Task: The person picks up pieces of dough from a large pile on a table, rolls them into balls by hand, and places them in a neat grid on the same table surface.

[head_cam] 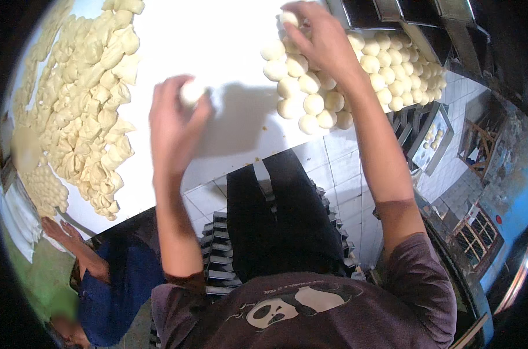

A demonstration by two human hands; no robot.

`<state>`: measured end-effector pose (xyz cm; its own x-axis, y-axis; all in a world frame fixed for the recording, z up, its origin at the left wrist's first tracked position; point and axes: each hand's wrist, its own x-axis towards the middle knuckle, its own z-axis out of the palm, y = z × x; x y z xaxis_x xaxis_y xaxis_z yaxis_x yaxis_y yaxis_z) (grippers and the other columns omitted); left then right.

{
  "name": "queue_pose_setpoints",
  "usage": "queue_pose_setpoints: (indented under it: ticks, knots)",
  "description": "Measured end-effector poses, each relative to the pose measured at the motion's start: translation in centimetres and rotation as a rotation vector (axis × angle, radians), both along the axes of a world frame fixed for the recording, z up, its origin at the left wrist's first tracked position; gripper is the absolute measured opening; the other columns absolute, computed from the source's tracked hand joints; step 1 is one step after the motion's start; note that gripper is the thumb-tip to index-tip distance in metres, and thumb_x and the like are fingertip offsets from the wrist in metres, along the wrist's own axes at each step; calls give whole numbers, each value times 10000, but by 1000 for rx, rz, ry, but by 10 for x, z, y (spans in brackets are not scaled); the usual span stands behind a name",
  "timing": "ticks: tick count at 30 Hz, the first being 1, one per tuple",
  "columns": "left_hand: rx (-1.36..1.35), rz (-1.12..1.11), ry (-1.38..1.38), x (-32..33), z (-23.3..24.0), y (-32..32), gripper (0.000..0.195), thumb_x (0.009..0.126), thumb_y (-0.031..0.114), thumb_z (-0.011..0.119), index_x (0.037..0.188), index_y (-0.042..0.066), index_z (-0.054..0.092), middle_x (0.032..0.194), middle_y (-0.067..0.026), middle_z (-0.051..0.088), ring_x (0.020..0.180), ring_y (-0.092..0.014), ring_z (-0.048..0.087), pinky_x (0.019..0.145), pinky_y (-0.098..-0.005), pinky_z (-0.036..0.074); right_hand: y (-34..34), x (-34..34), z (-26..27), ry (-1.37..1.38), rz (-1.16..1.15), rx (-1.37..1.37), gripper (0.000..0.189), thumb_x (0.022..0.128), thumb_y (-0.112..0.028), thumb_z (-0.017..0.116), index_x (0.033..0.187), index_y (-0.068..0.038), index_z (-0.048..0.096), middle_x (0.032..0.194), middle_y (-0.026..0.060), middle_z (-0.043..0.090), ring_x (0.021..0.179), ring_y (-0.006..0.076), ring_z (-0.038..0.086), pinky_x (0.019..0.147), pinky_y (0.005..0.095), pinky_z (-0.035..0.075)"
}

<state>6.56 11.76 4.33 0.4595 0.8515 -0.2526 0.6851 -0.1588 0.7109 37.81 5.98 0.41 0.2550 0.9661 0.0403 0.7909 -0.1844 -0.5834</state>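
Note:
My left hand (pixel 174 115), slightly blurred, curls around a pale dough ball (pixel 191 92) over the white tabletop (pixel 207 39). At the far right part of the table, my right hand (pixel 320 37) has another round dough ball (pixel 289 18) between thumb and fingers. Beneath and beside that hand, rows of smooth dough balls (pixel 310 83) sit close together, stretching off to the right. To the left of my left hand lies a broad heap of rough-cut dough pieces (pixel 94 104). The right palm's underside is hidden.
Dark metal pans (pixel 403 22) stand beyond the rows of balls. A tray with several small balls (pixel 433 136) lies lower right. A co-worker in dark blue (pixel 120 279) reaches to the table at lower left. Stacked metal pans (pixel 218 257) are below the table by my legs.

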Motion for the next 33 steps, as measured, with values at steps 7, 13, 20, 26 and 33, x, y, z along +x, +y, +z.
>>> queue_pose_setpoints:
  ticks: [7,13,20,26,33]
  knots:
    - [143,-95,-139,144,-90,22,575,878,235,819,1386,-1,686,1338,-246,679,1238,-455,625,1111,-525,516,-9,2,-18,-26,119,54,506,1025,-102,614,1527,-37,631,1503,237,641,1399,421,596,1226,500,439]
    - [343,142,-232,51,-38,-35,634,928,212,768,1518,51,602,1415,-244,580,1343,-435,552,1162,-569,440,-5,-37,0,-269,182,-159,488,1160,-397,565,1580,-161,645,1697,185,483,1553,388,441,1285,517,370]
    - [421,673,312,-201,-55,-62,484,935,125,756,1377,9,598,1359,-219,612,1297,-412,570,1160,-489,456,2,-68,-8,115,-9,3,454,1153,-344,583,1537,-120,674,1664,228,478,1558,392,415,1277,538,364]
    - [606,725,361,-321,-30,-22,464,941,118,693,1391,15,650,1336,-229,651,1268,-441,597,1123,-501,475,5,-126,0,135,202,-14,394,1144,-282,609,1452,-52,698,1610,202,542,1503,392,488,1265,525,374]
    - [365,456,449,-308,-14,27,486,871,120,723,1350,38,704,1191,-190,711,1137,-400,658,1019,-473,534,11,-167,11,209,297,-64,286,1118,-211,660,1340,-47,732,1530,166,596,1452,365,532,1224,495,421]
